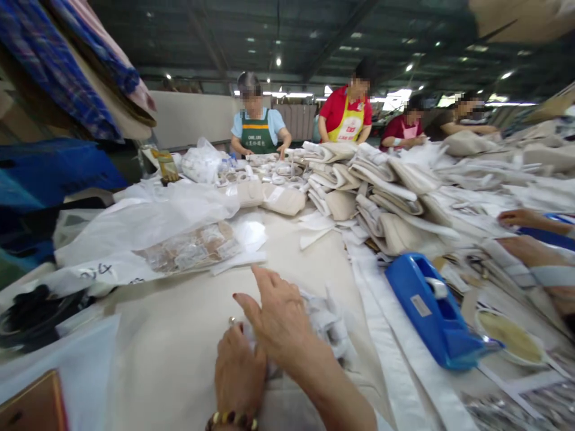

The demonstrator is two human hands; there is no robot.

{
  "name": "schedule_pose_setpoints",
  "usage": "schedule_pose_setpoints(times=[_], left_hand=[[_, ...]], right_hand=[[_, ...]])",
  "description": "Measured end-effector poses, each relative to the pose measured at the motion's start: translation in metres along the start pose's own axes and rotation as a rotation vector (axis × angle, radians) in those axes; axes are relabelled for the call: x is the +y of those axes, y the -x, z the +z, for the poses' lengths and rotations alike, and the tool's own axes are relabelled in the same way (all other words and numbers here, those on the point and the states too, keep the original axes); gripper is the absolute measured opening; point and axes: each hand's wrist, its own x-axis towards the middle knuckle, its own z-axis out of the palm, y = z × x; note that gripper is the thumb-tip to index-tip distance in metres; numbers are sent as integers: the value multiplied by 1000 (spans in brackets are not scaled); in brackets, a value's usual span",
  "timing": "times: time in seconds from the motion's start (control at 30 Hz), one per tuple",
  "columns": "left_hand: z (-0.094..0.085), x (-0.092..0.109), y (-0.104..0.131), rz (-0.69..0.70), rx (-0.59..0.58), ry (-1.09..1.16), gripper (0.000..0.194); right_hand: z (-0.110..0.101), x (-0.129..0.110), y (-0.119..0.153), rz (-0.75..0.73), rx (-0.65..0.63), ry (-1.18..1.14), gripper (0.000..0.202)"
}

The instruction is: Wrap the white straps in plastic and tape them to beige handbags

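Observation:
My left hand [239,372], with a beaded bracelet at the wrist and a ring on one finger, rests at the near edge of the table on a bundle of small white cloth pieces [330,326]. My right hand [279,317] lies over the same bundle, crossing above the left hand, fingers spread and pointing away from me. Both press on the cloth against the pale table cover [188,335]. What lies under the palms is hidden.
A blue tape dispenser [433,311] sits right of my hands, a shallow bowl [510,336] beyond it. Clear plastic bags [148,230] lie left, stacks of folded cream fabric [386,197] behind. Another person's forearms [532,239] reach in from the right; several workers stand at the far end.

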Motion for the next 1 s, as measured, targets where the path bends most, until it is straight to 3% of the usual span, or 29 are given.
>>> schedule_pose_setpoints(times=[0.07,0.17,0.2,0.3,0.33,0.4,0.53,0.63,0.83,1.0], left_hand=[[1,-6,-2,-20,66,102,48],[-7,-8,1,144,297,113,48],[-11,-5,4,242,399,46,46],[-18,21,16,532,587,-130,36],[-16,33,21,605,576,-124,33],[-5,61,30,672,430,-56,30],[25,102,38,552,-98,-118,55],[34,111,35,514,-303,-151,70],[32,120,25,447,-195,-31,48],[49,118,23,488,-153,21,42]], right_hand=[[-26,15,13,0,136,-81,39],[-45,63,29,235,278,-77,38],[-45,81,32,343,257,-91,39],[-37,120,36,427,112,-190,34],[-34,126,36,422,66,-230,30],[-31,130,36,423,5,-299,27],[-37,126,35,446,9,-347,21],[-41,129,34,444,16,-320,19],[-32,137,27,443,-50,-228,35],[-26,138,25,427,-102,-117,38]])
